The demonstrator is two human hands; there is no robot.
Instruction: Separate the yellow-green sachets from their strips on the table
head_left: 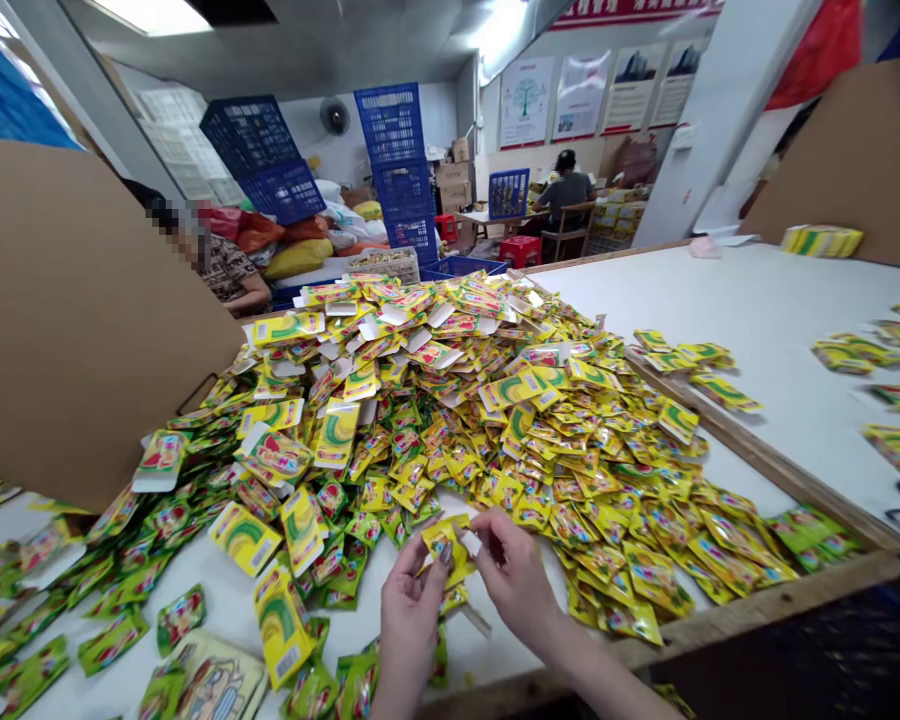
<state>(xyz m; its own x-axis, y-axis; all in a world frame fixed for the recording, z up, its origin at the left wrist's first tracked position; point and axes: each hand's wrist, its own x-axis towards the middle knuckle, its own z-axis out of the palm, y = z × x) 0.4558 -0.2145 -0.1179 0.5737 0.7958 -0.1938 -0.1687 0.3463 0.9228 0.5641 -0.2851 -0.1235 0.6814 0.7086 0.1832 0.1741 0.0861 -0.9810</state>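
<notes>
- The left hand (412, 625) and right hand (514, 580) pinch one small yellow-green foil packet (444, 548) between their fingers.
- That packet is just in front of a big, messy heap of shiny yellow-green foil packets (420, 400).
- A seated person (566, 190) is far behind the heap.

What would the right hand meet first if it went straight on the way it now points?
Most likely the yellow sachet pinched in the left hand. The right hand points toward it and is very close, perhaps already touching, though the depth is unclear.
</notes>
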